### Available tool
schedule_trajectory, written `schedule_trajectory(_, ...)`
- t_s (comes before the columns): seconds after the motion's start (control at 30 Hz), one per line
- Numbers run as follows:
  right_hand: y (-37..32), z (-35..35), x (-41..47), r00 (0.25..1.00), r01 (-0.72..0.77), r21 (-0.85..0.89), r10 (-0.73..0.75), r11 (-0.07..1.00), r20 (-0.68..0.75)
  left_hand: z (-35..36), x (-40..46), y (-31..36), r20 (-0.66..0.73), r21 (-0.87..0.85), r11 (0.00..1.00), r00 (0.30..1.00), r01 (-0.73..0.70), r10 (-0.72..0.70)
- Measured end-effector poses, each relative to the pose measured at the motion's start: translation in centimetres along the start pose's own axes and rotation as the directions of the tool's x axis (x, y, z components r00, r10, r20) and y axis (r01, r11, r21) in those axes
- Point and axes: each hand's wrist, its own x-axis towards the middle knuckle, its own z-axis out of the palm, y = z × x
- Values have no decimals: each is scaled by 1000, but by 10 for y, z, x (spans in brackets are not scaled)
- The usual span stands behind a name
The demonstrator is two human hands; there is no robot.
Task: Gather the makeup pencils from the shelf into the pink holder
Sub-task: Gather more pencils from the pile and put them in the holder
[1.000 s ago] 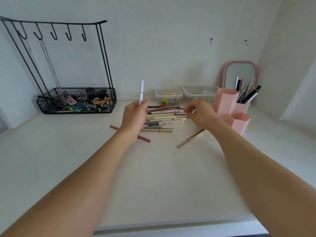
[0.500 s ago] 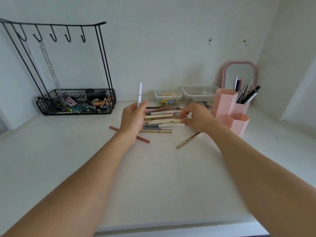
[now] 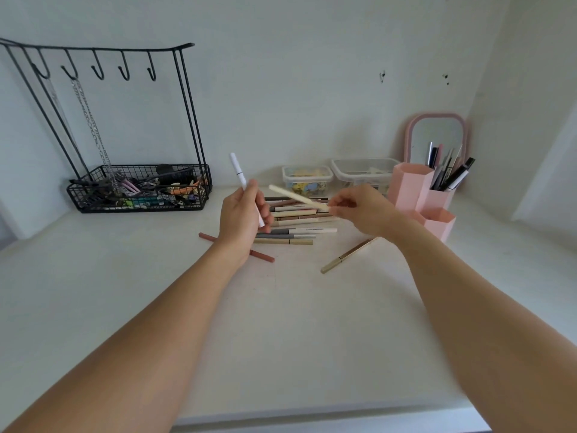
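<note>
My left hand [image 3: 242, 218] grips a white pencil [image 3: 239, 172] that points up and slightly left. My right hand [image 3: 363, 209] pinches the end of a cream pencil [image 3: 295, 195], lifted above the pile and slanting toward my left hand. A pile of several makeup pencils [image 3: 296, 225] lies on the white shelf [image 3: 281, 323] between my hands. A reddish pencil [image 3: 261, 255] lies under my left wrist, and a gold pencil [image 3: 345, 256] lies apart near my right forearm. The pink holder [image 3: 412, 190] stands at the right, its back compartment holding several pencils.
A black wire basket [image 3: 137, 190] with hooks and hanging chains stands at the back left. Two clear plastic boxes [image 3: 359, 173] sit behind the pile. A pink mirror [image 3: 437, 135] leans on the wall behind the holder. The shelf's front edge runs along the bottom.
My right hand has lifted a cream pencil off the pile and raised it toward my left hand. My left hand tilted its white pencil slightly left.
</note>
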Motion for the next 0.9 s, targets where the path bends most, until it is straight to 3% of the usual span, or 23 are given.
schedule_trajectory(0.07,-12,4,-5,998,-59,283,60,957,4,3,-2,0,61,-38,999,998,-15,18)
schedule_trajectory(0.17,-31,25,-11,997,-81,614,72,785,39,10,-4,-1,161,-126,992,987,12,8)
schedule_trajectory(0.27,-41,45,-15,996,-84,738,36,670,80,15,-9,2,259,-179,983,966,31,17)
schedule_trajectory(0.4,-43,53,-17,995,-81,755,13,651,96,19,-11,-2,284,-142,990,958,8,33)
schedule_trajectory(0.57,-42,57,-18,996,-81,715,28,694,85,22,-14,-5,257,-105,994,966,3,24)
schedule_trajectory(0.67,-41,52,-17,996,-71,626,25,777,82,22,-11,-5,218,-75,997,976,8,9)
schedule_trajectory(0.73,-37,42,-14,1000,9,435,-11,901,2,19,-6,-5,145,-39,999,989,-9,15)
schedule_trajectory(0.8,-30,29,-9,997,59,131,-52,990,-55,15,-1,-2,77,-27,1000,997,4,-2)
schedule_trajectory(0.9,-18,15,-7,998,57,-165,-56,985,8,7,0,3,30,-17,998,998,60,-60)
